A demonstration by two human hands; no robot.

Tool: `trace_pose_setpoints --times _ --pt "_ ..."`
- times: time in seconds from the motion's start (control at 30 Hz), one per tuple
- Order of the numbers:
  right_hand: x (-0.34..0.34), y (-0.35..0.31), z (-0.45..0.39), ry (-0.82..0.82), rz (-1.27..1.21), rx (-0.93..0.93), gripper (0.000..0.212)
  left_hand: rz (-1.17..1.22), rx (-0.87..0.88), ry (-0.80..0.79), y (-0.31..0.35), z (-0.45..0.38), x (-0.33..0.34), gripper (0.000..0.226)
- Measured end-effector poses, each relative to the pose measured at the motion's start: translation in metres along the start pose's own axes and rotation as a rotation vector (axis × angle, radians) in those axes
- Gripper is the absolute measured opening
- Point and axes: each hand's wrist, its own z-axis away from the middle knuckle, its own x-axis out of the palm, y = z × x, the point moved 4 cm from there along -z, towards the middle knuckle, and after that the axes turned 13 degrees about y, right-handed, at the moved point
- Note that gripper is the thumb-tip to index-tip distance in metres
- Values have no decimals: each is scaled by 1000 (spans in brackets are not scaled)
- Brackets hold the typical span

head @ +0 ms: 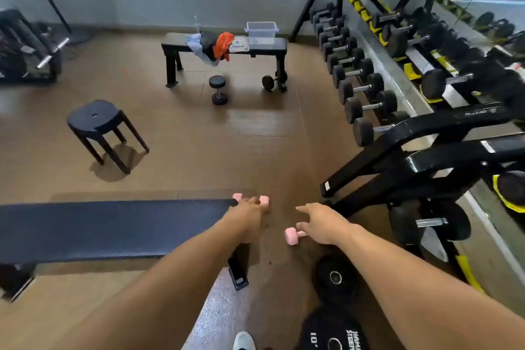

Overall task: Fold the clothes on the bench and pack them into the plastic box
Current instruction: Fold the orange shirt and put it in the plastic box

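Both hands [284,224] low; clothes [213,45] well beyond.

"10" on black weight plate [332,334]

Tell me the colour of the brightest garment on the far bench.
Orange garment, seen in the head view.

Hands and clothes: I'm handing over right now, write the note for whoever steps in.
Left hand grips a pink dumbbell low beside the near bench.
Right hand is on a second pink dumbbell; grip not clear.
Clothes lie unfolded in a heap on the far bench, some hanging over its edge.
Plastic box stands on that bench, right of the heap, apparently empty.
Done: nothing folded or packed.
Left: free both hands, cross to the far bench, fold, pack.
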Motion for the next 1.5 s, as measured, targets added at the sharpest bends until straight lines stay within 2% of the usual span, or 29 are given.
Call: trace_pose_setpoints --times 0.07,0.2,0.43,0.57,0.7,0.8,0.97,1.23,1.37,1.5 --pt "-3 0 -15 -22 13 25 56 31 -48 -55 -4 -14 1 57" --pt "-5 1 -45 -77 82 33 54 -42 36 -149 -9 -57 23 66" --pt "-10 34 -121 -98 166 -30 55 -155 57 -136 9 -147 10 49" --pt "-31 63 -177 -96 155 -56 53 -229 94 -175 25 -220 4 51" --pt "-64 100 -228 -125 169 -55 53 -210 59 -227 41 -281 -8 53" --pt "-91 126 -270 -150 205 -22 53 -181 52 -226 54 -319 -22 57" --pt "-131 137 -337 -155 176 -78 49 -161 17 -188 59 -385 -43 56" --pt "-163 130 -466 -238 220 -170 56 -134 -53 -184 13 -513 -64 57" --pt "-194 119 -574 -237 232 -156 52 -101 -103 -201 -32 -609 -79 56" --pt "-246 98 -689 -195 218 -96 54 -51 -172 -194 -90 -706 -123 58"
